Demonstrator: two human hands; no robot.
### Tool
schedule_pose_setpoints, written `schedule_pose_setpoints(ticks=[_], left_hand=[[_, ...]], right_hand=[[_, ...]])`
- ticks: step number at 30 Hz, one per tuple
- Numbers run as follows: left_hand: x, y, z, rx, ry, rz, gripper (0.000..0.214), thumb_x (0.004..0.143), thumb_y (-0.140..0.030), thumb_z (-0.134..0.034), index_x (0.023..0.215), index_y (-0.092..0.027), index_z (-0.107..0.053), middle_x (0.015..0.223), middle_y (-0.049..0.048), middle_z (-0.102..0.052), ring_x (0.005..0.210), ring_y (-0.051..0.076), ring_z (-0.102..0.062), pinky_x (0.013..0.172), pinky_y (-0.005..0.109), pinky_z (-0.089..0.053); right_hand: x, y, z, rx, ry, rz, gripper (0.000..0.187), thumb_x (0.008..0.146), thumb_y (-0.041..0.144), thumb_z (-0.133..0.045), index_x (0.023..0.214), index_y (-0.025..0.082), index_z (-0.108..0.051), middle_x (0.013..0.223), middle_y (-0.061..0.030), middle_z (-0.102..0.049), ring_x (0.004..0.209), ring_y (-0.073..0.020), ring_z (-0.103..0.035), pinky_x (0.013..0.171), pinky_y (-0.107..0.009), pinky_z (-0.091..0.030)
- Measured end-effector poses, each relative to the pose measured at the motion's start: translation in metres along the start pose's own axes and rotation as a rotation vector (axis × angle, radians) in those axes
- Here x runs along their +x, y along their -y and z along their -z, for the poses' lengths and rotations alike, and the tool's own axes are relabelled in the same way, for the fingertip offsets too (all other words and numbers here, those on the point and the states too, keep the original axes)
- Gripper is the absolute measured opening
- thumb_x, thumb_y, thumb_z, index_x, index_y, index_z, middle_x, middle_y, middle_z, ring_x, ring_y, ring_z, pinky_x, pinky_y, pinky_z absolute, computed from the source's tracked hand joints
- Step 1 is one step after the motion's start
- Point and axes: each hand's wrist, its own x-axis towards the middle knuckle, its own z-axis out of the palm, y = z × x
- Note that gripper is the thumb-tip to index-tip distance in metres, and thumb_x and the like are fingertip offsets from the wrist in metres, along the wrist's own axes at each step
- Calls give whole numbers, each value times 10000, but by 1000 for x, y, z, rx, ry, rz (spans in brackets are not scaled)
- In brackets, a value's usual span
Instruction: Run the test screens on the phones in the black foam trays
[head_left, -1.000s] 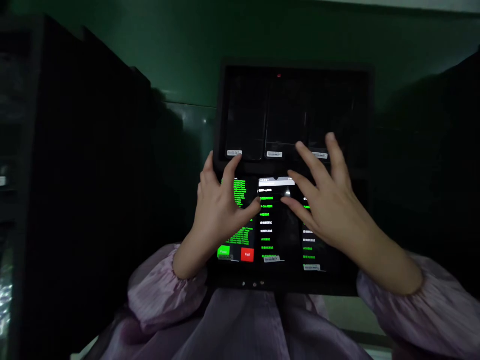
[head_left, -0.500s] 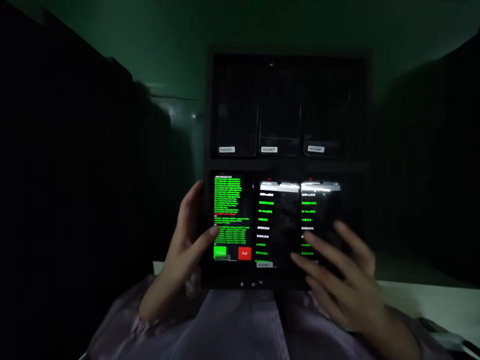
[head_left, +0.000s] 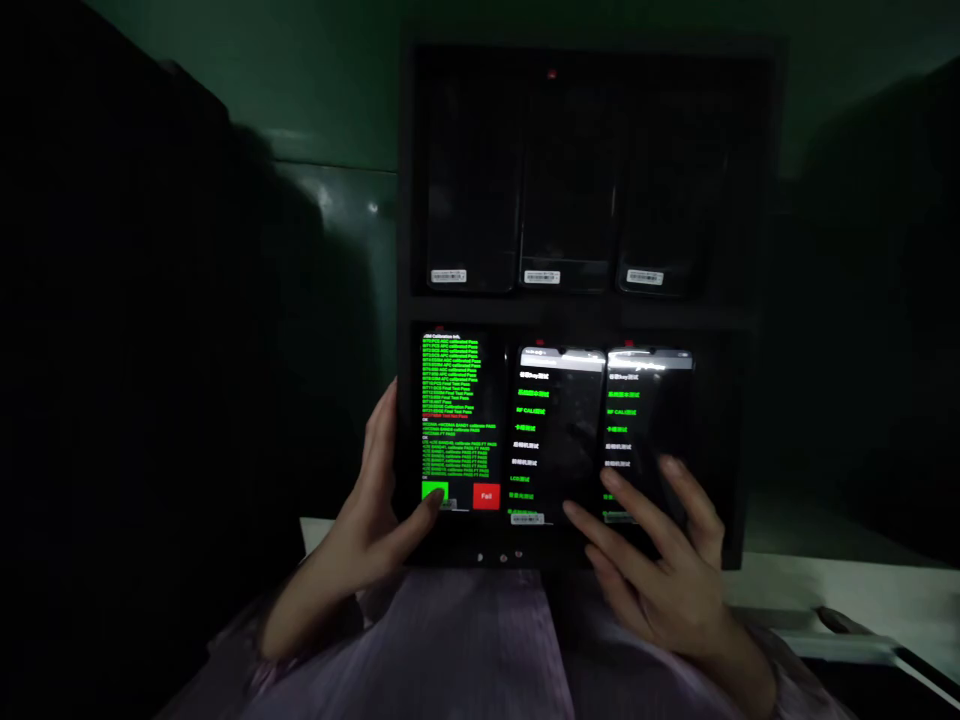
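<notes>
A black tray [head_left: 750, 330] holds two rows of phones and leans up in front of me. The three upper phones [head_left: 559, 220] are dark, each with a white label. The lower left phone [head_left: 457, 420] shows green text with a green and a red "Fail" button. My left hand [head_left: 375, 520] grips the tray's left edge, its thumb on the green button. The middle phone [head_left: 559, 435] and right phone [head_left: 649, 430] show menu lists. My right hand [head_left: 660, 565] hovers with fingers spread over the bottom of those two phones.
The room is dark with a green wall [head_left: 315, 90] behind. A dark cabinet [head_left: 112, 350] stands at the left. A white table edge [head_left: 847, 600] shows at the lower right. My purple sleeves [head_left: 480, 650] fill the bottom.
Both hands slid down from the upper part of the lower row of phones. The left thumb moved onto the green button; the right hand dropped to the phones' bottom edge. The tray looks closer and more upright.
</notes>
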Motion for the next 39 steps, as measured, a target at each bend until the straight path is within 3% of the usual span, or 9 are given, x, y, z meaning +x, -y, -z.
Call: schedule_pose_setpoints(ticks=[4,12,15,21,24,26,31,35,39], left_hand=[[0,-4,6,-102,44,63,936,930,-387,-755,1668,-509,-194,1813,-20,-158,1662,375,-139,1335,629,-203],[10,-17,1,-250,-159,178,745,878,-408,-774,1548,-550,-479,1688,-173,-423,1627,367,-290,1349,525,-339],[12,-19,0,-278,-153,185,738,886,-333,-749,1542,-544,-488,1676,-171,-442,1620,347,-315,1349,504,-348],[16,-17,3,-247,-128,106,785,896,-318,-754,1592,-487,-433,1737,-90,-369,1634,325,-282,1360,526,-276],[19,-11,6,-178,-61,52,858,907,-322,-754,1642,-464,-335,1774,-34,-292,1646,321,-248,1360,553,-235],[21,-8,7,-148,-27,11,879,921,-318,-743,1659,-457,-286,1788,-15,-250,1656,313,-217,1360,562,-215],[21,-5,8,-141,-16,8,870,946,-307,-712,1671,-445,-252,1799,3,-212,1657,307,-216,1358,560,-214],[21,-11,8,-175,-26,16,893,895,-303,-757,1657,-441,-311,1793,-20,-238,1659,314,-206,1362,539,-217],[20,-19,4,-326,-104,110,797,864,-273,-670,1610,-424,-432,1753,-69,-339,1650,287,-234,1358,485,-265]], right_hand=[[5,2,-4,-57,2,39,287,957,161,-630,1182,280,-762,1268,-6,-769,1652,-232,-179,1325,-440,-324],[1,6,-3,-42,-101,-35,271,935,143,-613,1123,274,-758,1425,-11,-673,1598,-312,-315,1224,-499,-453],[-8,-3,2,-112,-188,-93,243,931,126,-612,1058,278,-754,1449,-2,-652,1557,-325,-381,1155,-492,-500],[-13,-9,4,-113,-168,-134,271,958,142,-635,1125,316,-758,1485,25,-634,1541,-326,-421,1140,-502,-510],[-12,-10,7,-8,-196,-228,461,987,140,-593,1319,432,-720,1514,54,-615,1525,-368,-443,1155,-607,-485],[-10,-16,9,48,-221,-307,456,1019,207,-569,1371,468,-697,1484,43,-638,1490,-395,-485,1142,-653,-490],[-1,-40,6,197,-153,-519,352,1001,474,-616,1315,388,-750,1443,-40,-662,1449,-439,-519,1094,-676,-533],[3,-57,1,295,-230,-668,393,999,512,-606,1337,354,-731,1462,-62,-651,1433,-406,-545,1114,-632,-529],[7,-69,-2,328,-311,-754,433,1023,497,-572,1403,322,-682,1494,-86,-637,1400,-359,-592,1138,-582,-524]])
